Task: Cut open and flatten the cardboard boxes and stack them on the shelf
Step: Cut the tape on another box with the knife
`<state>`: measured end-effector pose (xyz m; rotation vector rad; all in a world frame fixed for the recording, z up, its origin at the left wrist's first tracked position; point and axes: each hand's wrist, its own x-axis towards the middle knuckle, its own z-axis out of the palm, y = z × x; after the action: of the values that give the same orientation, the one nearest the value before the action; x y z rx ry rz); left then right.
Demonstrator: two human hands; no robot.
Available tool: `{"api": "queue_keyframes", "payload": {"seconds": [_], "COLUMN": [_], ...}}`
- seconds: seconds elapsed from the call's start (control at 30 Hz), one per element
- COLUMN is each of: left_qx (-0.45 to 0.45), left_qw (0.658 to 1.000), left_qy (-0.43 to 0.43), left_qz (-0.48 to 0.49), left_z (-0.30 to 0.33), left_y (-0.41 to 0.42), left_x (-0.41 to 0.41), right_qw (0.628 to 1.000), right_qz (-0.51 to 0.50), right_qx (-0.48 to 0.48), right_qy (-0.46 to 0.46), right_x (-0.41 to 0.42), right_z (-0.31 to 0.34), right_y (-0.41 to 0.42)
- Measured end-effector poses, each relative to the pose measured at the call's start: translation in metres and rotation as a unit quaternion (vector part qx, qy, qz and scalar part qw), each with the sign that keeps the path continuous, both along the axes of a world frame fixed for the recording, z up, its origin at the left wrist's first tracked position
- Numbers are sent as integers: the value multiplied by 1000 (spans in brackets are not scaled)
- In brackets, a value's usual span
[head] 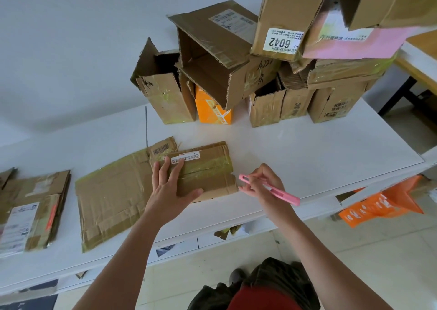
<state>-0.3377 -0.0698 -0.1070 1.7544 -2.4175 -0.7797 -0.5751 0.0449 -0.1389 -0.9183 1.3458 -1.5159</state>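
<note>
- A small box (203, 172), taped and labelled, is lying flat on the white worktop (307, 148), near its front edge.
- The box is pressed down by the left hand (169, 189), with fingers straight and spread over its top.
- A pink cutter (272, 189) is gripped in the curled fingers of the right hand (262, 184), just beside the box's right end.
- A flattened sheet (111, 198) is spread on the worktop, touching the box's left side.
- A stack of flattened cardboard (33, 210) is seen further left.
- Opened boxes (236, 73) are piled at the back of the worktop; those whose insides show are seen empty.
- An orange carton (212, 108) is wedged between the lower boxes.
- Orange cardboard (383, 203) is seen below the worktop on the right.
</note>
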Motion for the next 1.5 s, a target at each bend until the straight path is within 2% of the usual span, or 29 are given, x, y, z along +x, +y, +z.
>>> {"api": "queue_keyframes", "payload": {"seconds": [0.13, 0.3, 0.47, 0.83, 1.23, 1.5], "left_qx": [2, 5, 1, -2, 1, 0], "left_qw": [1000, 1000, 1000, 1000, 1000, 1000], "left_qy": [-2, 3, 6, 6, -4, 2], "left_qz": [3, 2, 5, 4, 3, 5], "left_z": [1, 2, 2, -1, 1, 0], "left_y": [-1, 1, 1, 1, 1, -1], "left_x": [0, 0, 0, 0, -1, 0], "right_qw": [994, 999, 996, 998, 1000, 999], "right_qz": [-79, -43, -74, -8, -2, 11], "right_qx": [1, 13, 29, 3, 1, -4], "right_qy": [-75, 4, -38, 67, 27, 33], "right_x": [-3, 4, 5, -6, 1, 3], "right_z": [9, 5, -2, -4, -12, -11], "right_y": [-25, -39, -39, -40, -11, 2]}}
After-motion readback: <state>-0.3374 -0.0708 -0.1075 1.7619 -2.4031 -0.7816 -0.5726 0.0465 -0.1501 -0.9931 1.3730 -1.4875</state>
